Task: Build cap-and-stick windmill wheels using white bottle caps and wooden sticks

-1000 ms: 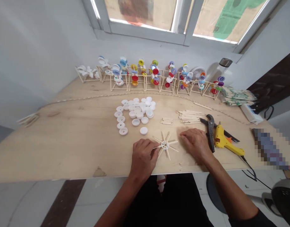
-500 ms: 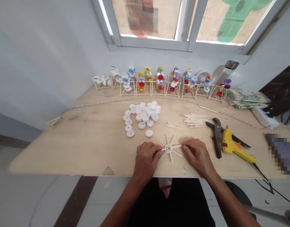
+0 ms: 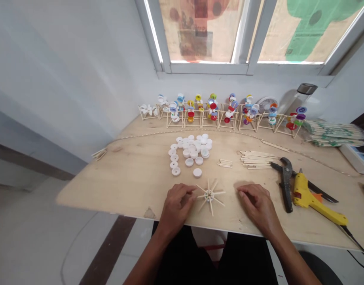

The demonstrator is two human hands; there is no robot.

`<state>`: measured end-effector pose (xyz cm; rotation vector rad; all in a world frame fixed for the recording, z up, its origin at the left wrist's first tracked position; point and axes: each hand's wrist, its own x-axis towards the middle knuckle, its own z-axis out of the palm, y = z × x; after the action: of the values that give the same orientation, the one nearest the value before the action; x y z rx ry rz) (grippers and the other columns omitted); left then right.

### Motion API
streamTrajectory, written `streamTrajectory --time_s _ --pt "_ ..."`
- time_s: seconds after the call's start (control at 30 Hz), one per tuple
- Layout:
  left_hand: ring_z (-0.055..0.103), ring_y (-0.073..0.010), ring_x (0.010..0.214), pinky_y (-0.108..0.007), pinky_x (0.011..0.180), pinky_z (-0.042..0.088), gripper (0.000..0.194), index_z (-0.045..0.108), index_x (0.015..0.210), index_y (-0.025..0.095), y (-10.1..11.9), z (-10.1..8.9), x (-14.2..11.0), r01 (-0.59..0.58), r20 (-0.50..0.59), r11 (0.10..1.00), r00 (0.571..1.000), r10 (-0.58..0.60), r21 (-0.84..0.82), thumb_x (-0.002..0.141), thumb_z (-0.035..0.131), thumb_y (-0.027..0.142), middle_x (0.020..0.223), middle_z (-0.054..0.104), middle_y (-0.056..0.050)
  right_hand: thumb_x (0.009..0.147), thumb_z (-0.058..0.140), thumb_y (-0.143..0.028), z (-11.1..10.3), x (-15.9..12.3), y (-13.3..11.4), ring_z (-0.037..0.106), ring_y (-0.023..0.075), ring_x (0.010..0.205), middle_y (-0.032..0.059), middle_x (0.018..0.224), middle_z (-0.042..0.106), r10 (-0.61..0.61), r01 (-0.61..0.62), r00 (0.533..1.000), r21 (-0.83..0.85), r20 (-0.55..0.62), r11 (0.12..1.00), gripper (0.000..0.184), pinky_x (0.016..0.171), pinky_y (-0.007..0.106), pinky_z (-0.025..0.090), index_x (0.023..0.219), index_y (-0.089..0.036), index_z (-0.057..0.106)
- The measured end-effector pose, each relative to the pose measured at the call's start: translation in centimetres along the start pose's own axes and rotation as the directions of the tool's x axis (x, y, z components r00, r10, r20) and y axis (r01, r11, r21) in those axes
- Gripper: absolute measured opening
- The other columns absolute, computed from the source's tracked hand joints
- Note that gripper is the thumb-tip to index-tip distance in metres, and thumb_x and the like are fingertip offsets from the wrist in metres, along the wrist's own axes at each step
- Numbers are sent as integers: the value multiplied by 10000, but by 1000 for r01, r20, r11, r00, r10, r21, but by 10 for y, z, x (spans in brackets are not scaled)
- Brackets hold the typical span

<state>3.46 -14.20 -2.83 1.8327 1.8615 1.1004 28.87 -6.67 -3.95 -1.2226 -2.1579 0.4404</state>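
A small wheel of wooden sticks (image 3: 210,194), spokes fanning out from a hub, lies flat on the plywood table (image 3: 134,178) near its front edge. My left hand (image 3: 176,206) rests just left of it, fingers loosely bent and apart, tips at the end of the left spoke, gripping nothing. My right hand (image 3: 257,206) lies on the table a short way right of the wheel, fingers stretched forward and empty. A cluster of white bottle caps (image 3: 190,152) sits behind the wheel.
Short cut sticks (image 3: 225,162) and a pile of longer sticks (image 3: 254,159) lie behind my right hand. Pliers (image 3: 285,182) and a yellow glue gun (image 3: 312,200) lie at the right. A row of finished cap-and-stick models (image 3: 217,113) lines the back wall, beside packed sticks (image 3: 333,134).
Both hands have let go of the wheel's spokes; my right hand has drawn back to the right. The view has tilted up and pulled back, showing more window.
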Motion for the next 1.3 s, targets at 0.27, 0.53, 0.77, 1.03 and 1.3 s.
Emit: streamTrajectory --time_s 0.27,0.53,0.77,1.03,1.3 --pt "604 -225 810 -370 730 458 180 592 941 182 -38 -21 23 130 -242 956 968 -65 262 815 484 251 832 629 -61 863 506 -316 0 -1 5 633 258 857 46 880 713 -28 28 1000 -24 -6 999 175 812 439 435 886 -239 661" --pt "581 -245 808 -378 714 426 138 592 810 197 -47 -16 36 73 -159 873 987 5 483 837 464 239 797 620 -66 859 510 -303 1 -1 4 633 250 865 47 881 715 -19 19 1000 -5 -13 1000 166 811 426 440 883 -231 658" --pt "588 -218 932 -376 847 465 121 604 790 212 -37 -19 23 42 -246 984 969 2 174 823 502 266 935 606 -68 859 506 -301 -1 0 0 629 243 865 44 881 715 15 -15 1000 -2 2 1000 169 833 424 421 888 -237 661" --pt "606 -195 979 -364 880 469 71 603 849 230 12 -6 -3 -2 -95 995 995 -8 -103 827 547 268 1012 643 -41 863 514 -288 -1 1 -2 615 239 878 41 884 708 32 -32 999 -1 4 999 153 849 410 396 887 -232 655" --pt "564 -211 1027 -377 896 440 240 504 1067 231 31 6 -6 -61 -18 997 998 62 47 831 544 224 1043 622 -50 866 516 -297 -2 2 -2 609 232 877 39 877 702 51 -51 999 4 19 999 153 857 408 391 886 -231 653"
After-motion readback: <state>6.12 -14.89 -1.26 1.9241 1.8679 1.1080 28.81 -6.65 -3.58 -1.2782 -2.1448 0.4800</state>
